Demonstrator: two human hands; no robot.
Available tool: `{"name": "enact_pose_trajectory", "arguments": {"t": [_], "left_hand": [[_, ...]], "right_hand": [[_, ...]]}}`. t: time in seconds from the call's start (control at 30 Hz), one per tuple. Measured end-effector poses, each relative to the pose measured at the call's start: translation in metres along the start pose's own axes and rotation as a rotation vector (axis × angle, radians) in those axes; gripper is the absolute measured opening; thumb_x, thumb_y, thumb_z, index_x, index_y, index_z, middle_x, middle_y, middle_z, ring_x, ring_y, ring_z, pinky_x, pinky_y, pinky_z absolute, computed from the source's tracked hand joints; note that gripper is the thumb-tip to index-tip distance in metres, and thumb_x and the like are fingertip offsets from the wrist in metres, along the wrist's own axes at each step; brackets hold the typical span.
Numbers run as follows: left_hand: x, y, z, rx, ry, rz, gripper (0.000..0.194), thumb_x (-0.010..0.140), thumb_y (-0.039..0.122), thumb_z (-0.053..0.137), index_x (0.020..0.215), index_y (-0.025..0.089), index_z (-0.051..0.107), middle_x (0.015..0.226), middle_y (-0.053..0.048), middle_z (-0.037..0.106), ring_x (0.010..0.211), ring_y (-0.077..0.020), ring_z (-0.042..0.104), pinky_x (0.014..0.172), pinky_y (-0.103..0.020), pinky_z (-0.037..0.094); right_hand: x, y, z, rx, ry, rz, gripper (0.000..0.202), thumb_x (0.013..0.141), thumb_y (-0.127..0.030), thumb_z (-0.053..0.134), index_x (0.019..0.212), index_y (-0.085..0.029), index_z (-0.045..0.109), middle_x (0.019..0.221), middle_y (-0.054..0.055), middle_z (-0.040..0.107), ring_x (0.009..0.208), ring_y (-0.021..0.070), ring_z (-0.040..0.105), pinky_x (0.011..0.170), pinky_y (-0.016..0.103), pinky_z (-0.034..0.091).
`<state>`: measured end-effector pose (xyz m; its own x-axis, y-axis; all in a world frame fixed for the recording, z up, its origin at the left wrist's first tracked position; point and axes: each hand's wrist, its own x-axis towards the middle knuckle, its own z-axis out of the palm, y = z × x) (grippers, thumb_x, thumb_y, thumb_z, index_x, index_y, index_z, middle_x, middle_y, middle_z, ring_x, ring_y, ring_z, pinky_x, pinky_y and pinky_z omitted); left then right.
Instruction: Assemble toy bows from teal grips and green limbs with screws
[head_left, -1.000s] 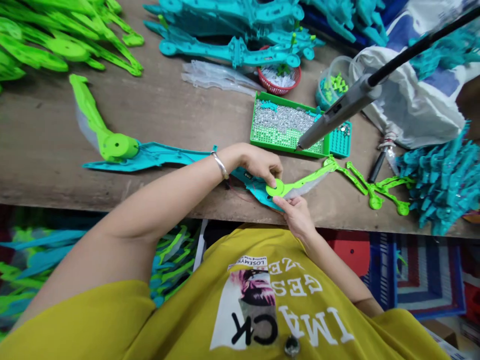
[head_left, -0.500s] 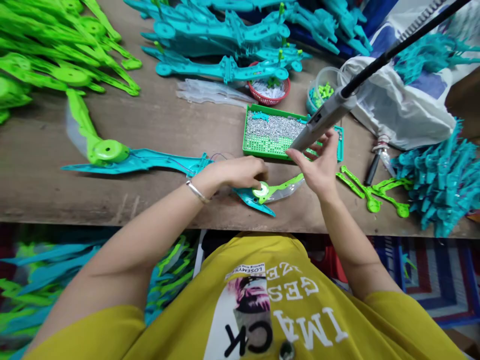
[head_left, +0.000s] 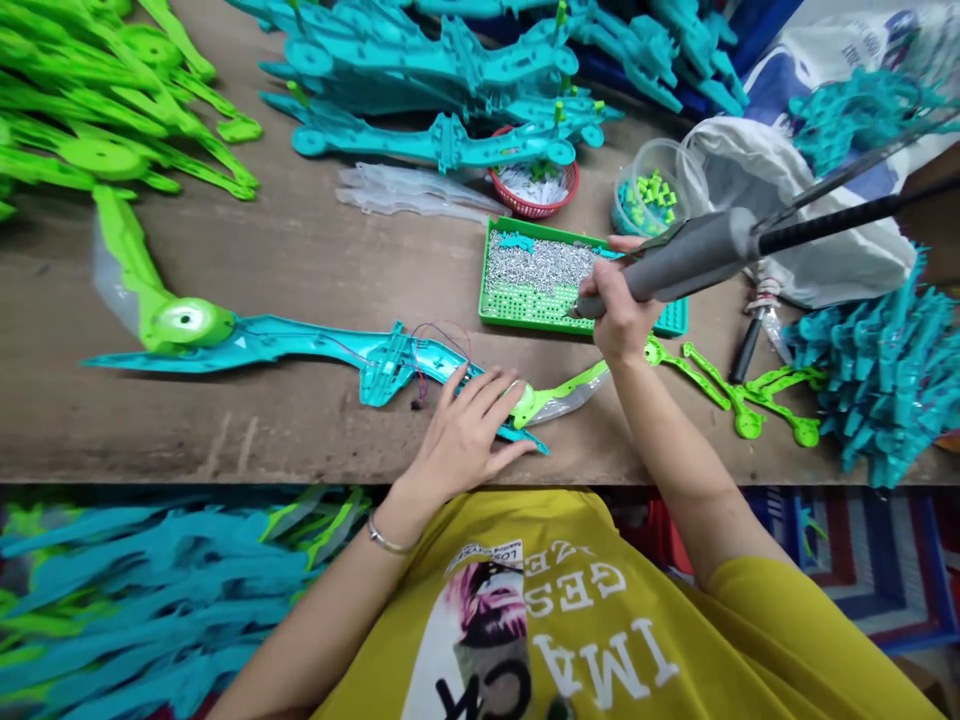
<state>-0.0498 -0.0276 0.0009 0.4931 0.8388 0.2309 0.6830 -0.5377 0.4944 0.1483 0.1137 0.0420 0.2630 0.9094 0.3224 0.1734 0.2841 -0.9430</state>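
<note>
Blue frame (head_left: 386, 368) under left hand (head_left: 466, 428)

We found that the right hand (head_left: 624, 318) had left the green disc (head_left: 523, 404) and closed around the grey driver (head_left: 694, 254) right of centre, which had swung flatter. We recorded that the left hand (head_left: 466, 432) had uncurled and flattened below centre, uncovering more of the teal frame (head_left: 307, 338) and its wires (head_left: 421, 378).
</note>
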Motion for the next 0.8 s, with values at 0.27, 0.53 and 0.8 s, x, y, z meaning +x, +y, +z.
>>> {"name": "enact_pose_trajectory", "arguments": {"t": [0.27, 0.53, 0.8], "left_hand": [[-0.005, -0.004, 0.008, 0.072, 0.021, 0.031, 0.064, 0.095, 0.040, 0.065, 0.153, 0.020, 0.047, 0.152, -0.018, 0.056, 0.144, -0.0360, 0.052, 0.125, -0.066, 0.028], [-0.004, -0.003, 0.008, 0.083, 0.008, 0.015, 0.062, 0.093, 0.034, 0.070, 0.151, 0.022, 0.051, 0.151, -0.017, 0.057, 0.142, -0.0359, 0.053, 0.123, -0.066, 0.033], [-0.003, -0.003, 0.011, 0.041, 0.005, -0.014, 0.063, 0.091, 0.038, 0.073, 0.148, 0.020, 0.053, 0.152, -0.017, 0.056, 0.145, -0.0359, 0.051, 0.126, -0.066, 0.028]], "right_hand": [[0.005, 0.013, 0.010, 0.040, 0.012, 0.030, 0.043, 0.078, -0.065, 0.071, 0.096, -0.026, 0.068, 0.059, -0.005, 0.058, 0.056, 0.0148, 0.060, 0.072, 0.034, 0.056], [0.008, 0.021, 0.011, -0.002, -0.046, 0.044, 0.040, 0.080, -0.062, 0.071, 0.095, -0.025, 0.067, 0.058, -0.004, 0.058, 0.057, 0.0161, 0.063, 0.071, 0.035, 0.058], [-0.003, -0.008, -0.001, 0.041, -0.066, -0.067, 0.042, 0.085, -0.062, 0.066, 0.108, -0.027, 0.063, 0.061, -0.006, 0.054, 0.058, 0.0151, 0.064, 0.069, 0.034, 0.057]]}}
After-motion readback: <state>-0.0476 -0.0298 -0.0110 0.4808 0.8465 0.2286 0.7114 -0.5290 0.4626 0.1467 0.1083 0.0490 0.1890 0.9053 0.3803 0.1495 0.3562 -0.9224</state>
